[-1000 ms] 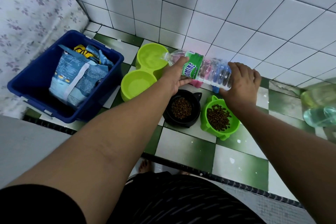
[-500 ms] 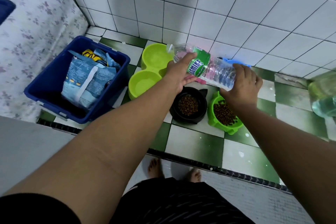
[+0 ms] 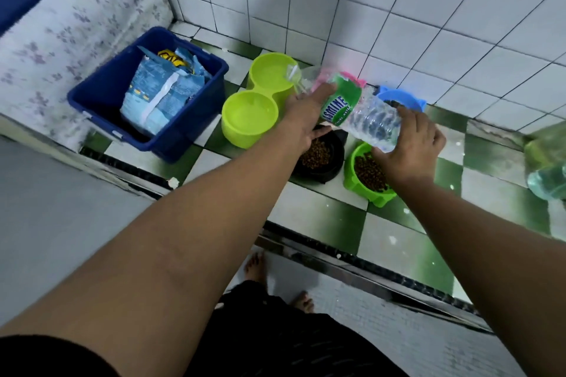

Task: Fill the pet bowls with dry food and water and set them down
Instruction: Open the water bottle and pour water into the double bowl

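A blue bin point(image 3: 197, 122) sits on the checked floor point(image 3: 337, 223) near the corner of the white tile walls. A light blue food bag point(image 3: 159, 98) stands inside it.

Just to the right of the bin is a lime double bowl point(image 3: 245, 138). Its two round cups are joined, and one is closer to the wall than the other. Both cups look like they have water in them.

The left hand point(image 3: 306, 119) is wrapped around the neck end of a clear water bottle point(image 3: 364, 115) with a green label. The bottle lies tipped on its side in the air. Its open mouth is over the cup closer to the wall, and water point(image 3: 292, 75) is coming out there, though it looks blurry.

Under the left hand, a black bowl point(image 3: 336, 159) sits on the floor with brown dry food point(image 3: 317, 156) in it. Behind the bottle, by the wall, you can see the edge of a pink bowl point(image 3: 352, 79) and a blue bowl point(image 3: 398, 94).

The right hand point(image 3: 410, 144) holds the bottom end of the bottle with bent fingers. Under it is a green bowl point(image 3: 350, 180), just beside the black one and also full of dry food.

At the far right edge stands a big see-through bottle point(image 3: 548, 168).
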Tool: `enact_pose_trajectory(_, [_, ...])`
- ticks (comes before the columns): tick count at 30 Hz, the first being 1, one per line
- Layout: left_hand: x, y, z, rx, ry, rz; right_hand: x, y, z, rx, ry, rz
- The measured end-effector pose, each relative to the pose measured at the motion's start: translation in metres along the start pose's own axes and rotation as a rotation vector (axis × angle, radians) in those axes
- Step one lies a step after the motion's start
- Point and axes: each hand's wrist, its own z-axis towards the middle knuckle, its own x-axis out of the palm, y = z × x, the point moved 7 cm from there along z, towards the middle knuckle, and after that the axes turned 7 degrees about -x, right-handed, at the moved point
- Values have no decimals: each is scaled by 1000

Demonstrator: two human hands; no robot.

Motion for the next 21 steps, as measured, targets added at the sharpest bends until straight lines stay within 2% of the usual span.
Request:
enact_pose_trajectory(6, [-15,25,-4,-36,16,-32,1,4,-22,-23,77,-57])
enact_pose_trajectory(21, [-40,36,-4,-117,51,-48,-6,31,-29,-60,99,-138])
